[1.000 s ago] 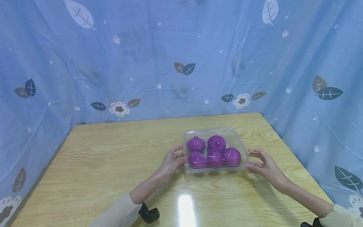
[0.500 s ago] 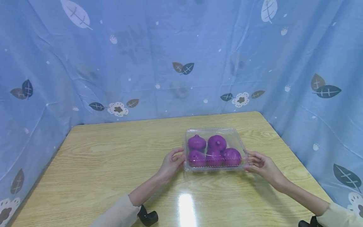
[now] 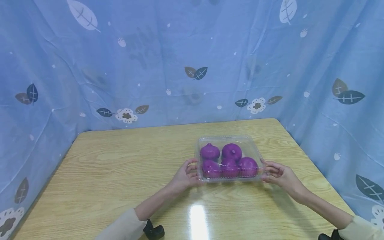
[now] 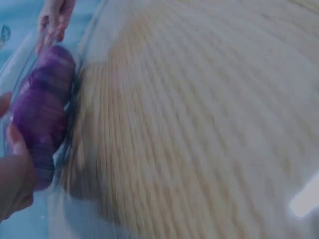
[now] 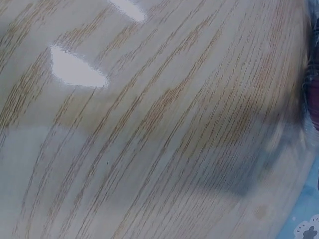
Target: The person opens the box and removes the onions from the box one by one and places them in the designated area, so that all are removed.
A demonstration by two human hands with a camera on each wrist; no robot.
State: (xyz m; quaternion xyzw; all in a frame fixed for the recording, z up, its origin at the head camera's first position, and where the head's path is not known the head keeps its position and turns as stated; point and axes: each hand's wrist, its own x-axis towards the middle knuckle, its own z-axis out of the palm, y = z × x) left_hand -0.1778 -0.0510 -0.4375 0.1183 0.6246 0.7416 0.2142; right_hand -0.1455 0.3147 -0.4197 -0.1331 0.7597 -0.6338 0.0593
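Observation:
A clear plastic clamshell box (image 3: 249, 146) with several purple onions (image 3: 231, 152) inside sits on the right half of the table, its lid down over them. My left hand (image 3: 183, 175) holds the box's left side, index finger high on the edge and blurred thumb near the front corner. On the opposite side my right hand (image 3: 285, 178) grips the right edge, thumb by the front corner. The blurred left wrist view shows the left hand (image 4: 17, 181) close to the onions (image 4: 42, 117) and the right hand (image 4: 56, 17) beyond. Only a sliver of the box (image 5: 310, 99) enters the right wrist view.
The wood-grain table (image 3: 120, 160) carries a bright light reflection (image 3: 198, 221) near its front. A blue curtain (image 3: 168, 43) with leaf and flower prints surrounds the back and sides. Black devices (image 3: 153, 230) sit at the sleeve cuffs.
My left thumb and fingers have spread a little wider along the box's left side. The right fingers have drawn in against the right edge. The box stays in nearly the same place.

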